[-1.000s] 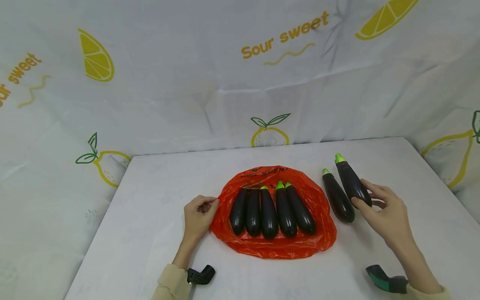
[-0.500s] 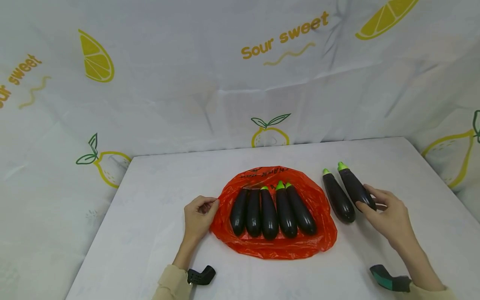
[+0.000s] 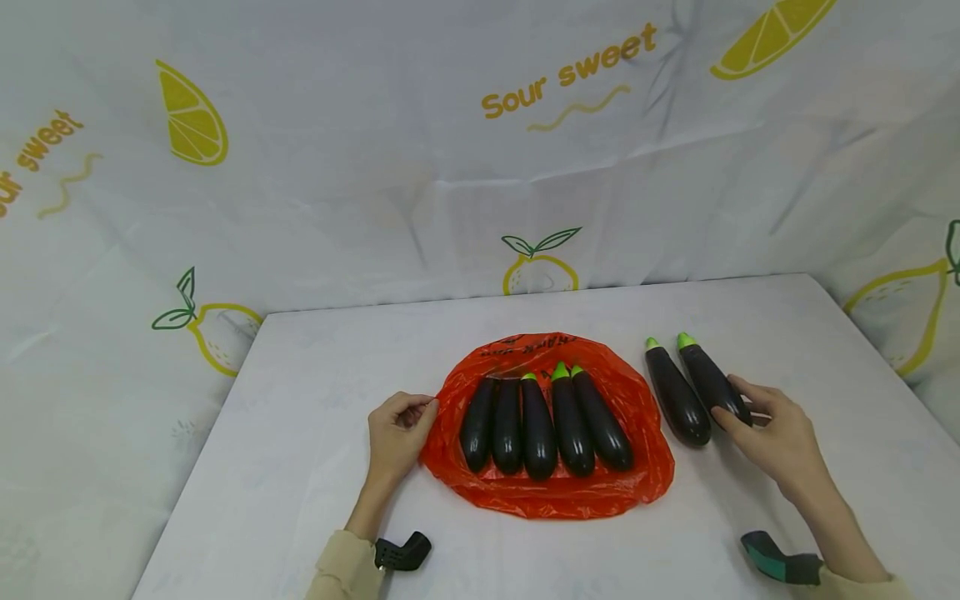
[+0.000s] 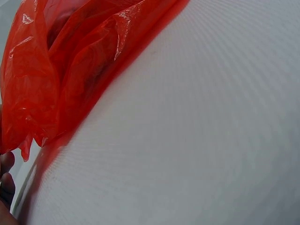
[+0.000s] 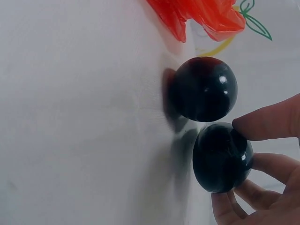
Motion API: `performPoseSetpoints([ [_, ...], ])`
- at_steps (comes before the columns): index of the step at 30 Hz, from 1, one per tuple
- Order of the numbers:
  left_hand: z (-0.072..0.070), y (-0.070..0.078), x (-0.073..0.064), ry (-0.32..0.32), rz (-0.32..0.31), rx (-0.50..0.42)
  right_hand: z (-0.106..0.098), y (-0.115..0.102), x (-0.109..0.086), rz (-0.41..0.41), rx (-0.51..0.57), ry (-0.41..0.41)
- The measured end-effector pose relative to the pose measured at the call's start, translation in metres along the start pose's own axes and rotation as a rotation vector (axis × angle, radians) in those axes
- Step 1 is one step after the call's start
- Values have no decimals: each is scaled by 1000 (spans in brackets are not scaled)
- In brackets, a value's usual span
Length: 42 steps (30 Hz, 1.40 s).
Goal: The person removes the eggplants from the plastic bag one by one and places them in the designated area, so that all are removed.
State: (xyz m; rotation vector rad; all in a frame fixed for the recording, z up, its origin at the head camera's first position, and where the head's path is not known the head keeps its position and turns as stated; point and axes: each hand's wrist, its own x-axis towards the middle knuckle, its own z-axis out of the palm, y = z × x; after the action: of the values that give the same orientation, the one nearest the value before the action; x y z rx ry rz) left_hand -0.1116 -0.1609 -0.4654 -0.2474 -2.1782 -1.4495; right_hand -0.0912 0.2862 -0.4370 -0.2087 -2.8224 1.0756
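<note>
My left hand pinches the left edge of a red plastic bag, which is spread open on the table. In the left wrist view the bag shows folded, with a few fingertips at the frame's edge. Several dark eggplants lie side by side in it, a middle eggplant among them. To the right of the bag lies another eggplant. Beside that one, my right hand grips the lower end of an eggplant between thumb and fingers. The right wrist view shows the gripped eggplant end-on, close against its neighbour.
A white table carries everything. Behind it hangs a white cloth printed with lemons and lettering. A dark wrist device sits at the left sleeve, and a similar device at the right.
My right hand has lowered its eggplant toward the near side and slightly right, so it lies alongside the other loose one. The left hand and the bag stay put.
</note>
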Motion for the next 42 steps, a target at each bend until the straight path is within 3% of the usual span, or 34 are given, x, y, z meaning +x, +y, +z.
performPoseSetpoints([
  [6, 1, -1, 0, 4, -2, -5, 1, 1, 0, 19, 8, -30],
  [13, 3, -36, -3, 2, 10, 2, 4, 1, 0, 2, 6, -35],
  [18, 3, -33, -3, -3, 13, 6, 4, 0, -1, -4, 11, -48],
  [26, -1, -7, -1, -18, 17, -5, 4, -2, -2, 3, -5, -45],
  [33, 3, -31, -3, -7, 13, 7, 4, -3, -4, -14, -9, 1],
  [42, 0, -36, -4, -29, 16, -20, -1, -4, -7, -11, 7, 58],
])
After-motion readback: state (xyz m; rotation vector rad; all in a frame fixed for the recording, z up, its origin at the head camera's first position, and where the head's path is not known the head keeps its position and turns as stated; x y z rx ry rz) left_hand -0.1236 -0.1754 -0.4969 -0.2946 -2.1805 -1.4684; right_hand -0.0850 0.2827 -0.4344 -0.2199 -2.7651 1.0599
